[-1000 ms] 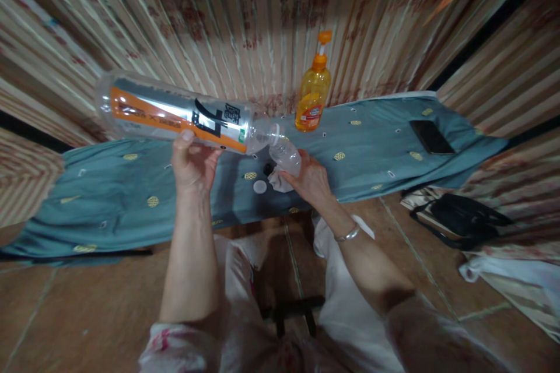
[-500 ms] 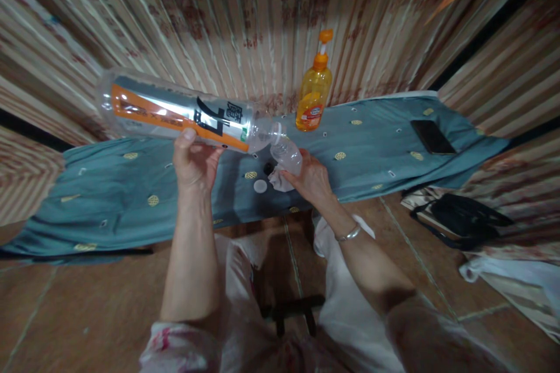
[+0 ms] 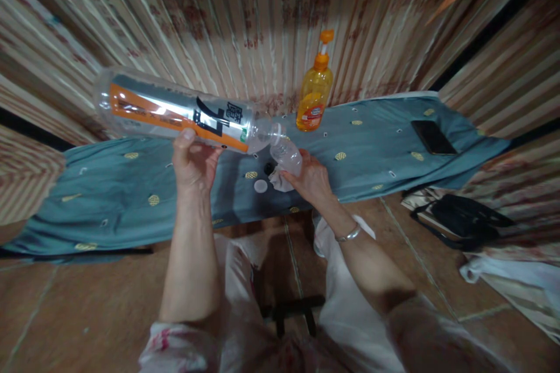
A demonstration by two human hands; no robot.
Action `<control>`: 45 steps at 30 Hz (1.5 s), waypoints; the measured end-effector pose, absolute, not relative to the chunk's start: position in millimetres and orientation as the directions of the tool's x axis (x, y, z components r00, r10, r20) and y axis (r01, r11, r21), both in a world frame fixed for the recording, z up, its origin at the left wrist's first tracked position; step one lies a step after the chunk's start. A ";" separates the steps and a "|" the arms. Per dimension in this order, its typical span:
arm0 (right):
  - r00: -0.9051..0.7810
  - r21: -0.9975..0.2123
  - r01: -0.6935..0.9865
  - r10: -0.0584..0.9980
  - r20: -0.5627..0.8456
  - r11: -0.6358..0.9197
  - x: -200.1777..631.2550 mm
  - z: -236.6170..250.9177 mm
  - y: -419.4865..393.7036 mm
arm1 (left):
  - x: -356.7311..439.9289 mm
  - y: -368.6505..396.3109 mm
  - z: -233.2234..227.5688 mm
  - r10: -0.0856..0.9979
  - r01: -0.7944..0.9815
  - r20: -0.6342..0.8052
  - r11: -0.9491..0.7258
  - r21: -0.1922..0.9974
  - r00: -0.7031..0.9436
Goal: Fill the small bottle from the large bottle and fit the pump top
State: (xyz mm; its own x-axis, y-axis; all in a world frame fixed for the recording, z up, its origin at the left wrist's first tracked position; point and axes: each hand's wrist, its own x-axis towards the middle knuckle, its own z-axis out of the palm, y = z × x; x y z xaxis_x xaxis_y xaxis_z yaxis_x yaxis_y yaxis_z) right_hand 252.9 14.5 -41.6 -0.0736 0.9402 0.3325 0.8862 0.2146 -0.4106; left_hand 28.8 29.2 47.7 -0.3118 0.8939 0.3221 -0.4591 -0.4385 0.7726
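My left hand grips a large clear plastic bottle from below. This bottle has a silver and orange label and lies tilted in the air, its neck lower and pointing right. Its mouth meets the mouth of a small clear bottle, which my right hand is closed around. Whether liquid is passing between the two mouths I cannot tell. Under the small bottle a crumpled pale cloth lies on the table, beside a white round cap and a small black cap-like piece.
An orange pump bottle of yellow liquid stands at the back of the table, which has a teal patterned cloth. A dark phone lies at the right. A black bag is on the floor beyond, with pleated curtains behind.
Almost nothing differs. Both hands and both bottles keep the same positions, with the large bottle perhaps tipped very slightly more.
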 end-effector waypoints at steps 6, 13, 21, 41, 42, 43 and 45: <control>-0.077 -0.431 0.873 0.937 0.342 0.229 253.5 -42.2 14.6 | 27.3 29.3 46.1 0.895 -0.457 0.320 -0.435 0.776 -0.310; -0.071 -0.427 0.878 0.942 0.329 0.215 252.8 -41.3 15.1 | 26.4 29.6 46.4 0.899 -0.473 0.299 -0.425 0.772 -0.319; -0.065 -0.424 0.885 0.953 0.296 0.193 251.7 -36.1 13.3 | 26.7 29.8 47.1 0.895 -0.478 0.316 -0.437 0.762 -0.313; -0.067 -0.397 0.894 0.940 0.336 0.206 252.3 -42.3 15.5 | 24.5 31.7 42.6 0.904 -0.524 0.299 -0.422 0.740 -0.306; -0.066 -0.395 0.895 0.938 0.341 0.207 252.3 -42.7 15.5 | 24.8 31.6 42.4 0.905 -0.527 0.299 -0.421 0.738 -0.303; -0.065 -0.396 0.894 0.937 0.344 0.208 252.4 -43.1 15.5 | 25.1 31.5 42.3 0.905 -0.531 0.297 -0.421 0.735 -0.306; -0.065 -0.406 0.889 0.936 0.347 0.212 252.6 -43.9 15.4 | 25.4 31.2 42.5 0.904 -0.537 0.286 -0.420 0.731 -0.318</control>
